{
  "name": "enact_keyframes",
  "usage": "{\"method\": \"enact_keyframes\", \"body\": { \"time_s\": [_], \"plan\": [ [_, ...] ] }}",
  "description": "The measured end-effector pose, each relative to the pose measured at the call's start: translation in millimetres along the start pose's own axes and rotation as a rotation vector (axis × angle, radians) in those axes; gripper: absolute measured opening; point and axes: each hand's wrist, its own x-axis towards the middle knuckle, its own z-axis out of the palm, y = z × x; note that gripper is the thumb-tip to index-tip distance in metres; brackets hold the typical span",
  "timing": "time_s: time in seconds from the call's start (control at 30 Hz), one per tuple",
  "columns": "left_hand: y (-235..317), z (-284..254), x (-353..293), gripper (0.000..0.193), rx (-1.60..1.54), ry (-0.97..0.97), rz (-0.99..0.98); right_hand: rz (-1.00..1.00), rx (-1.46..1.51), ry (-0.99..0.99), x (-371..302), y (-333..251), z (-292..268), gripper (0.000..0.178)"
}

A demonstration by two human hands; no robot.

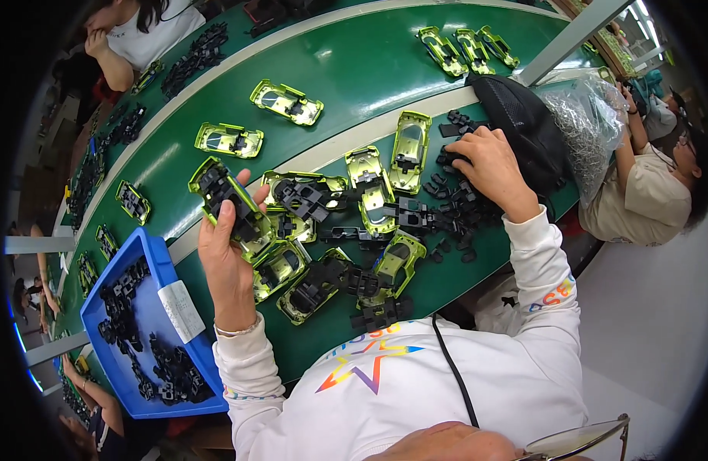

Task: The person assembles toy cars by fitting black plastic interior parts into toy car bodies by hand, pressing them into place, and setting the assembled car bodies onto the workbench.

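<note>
My left hand (229, 265) holds up a lime-green toy car body (229, 201), its underside with a black insert facing up. The thumb lies along one side and the fingers wrap the other. My right hand (488, 165) reaches to the far end of a heap of small black plastic parts (455, 207). Its fingers are bent down and pinched on a black plastic part (448, 157), mostly covered by the fingertips. Between the hands lie several green car bodies, such as a silver-lined one (408, 154) and another (371, 192), some with black inserts (304, 198).
A blue bin (150, 253) with black parts stands at left. Beyond a pale rail, the green conveyor (354, 69) carries more car bodies (286, 102). A black bag (515, 127) and a clear plastic bag of screws (588, 127) sit right. Other people sit around.
</note>
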Motion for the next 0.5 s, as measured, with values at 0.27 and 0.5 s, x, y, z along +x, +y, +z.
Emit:
{"method": "enact_keyframes", "body": {
  "time_s": [0.27,0.5],
  "plan": [
    [-6,7,-2,0.046,-0.07,-0.054,-0.098,0.034,0.182,-0.093,3,8,3,0.011],
    [-9,6,-9,0.041,-0.043,-0.022,-0.079,0.008,0.203,0.034,-8,-6,-14,0.014]
  ]
}}
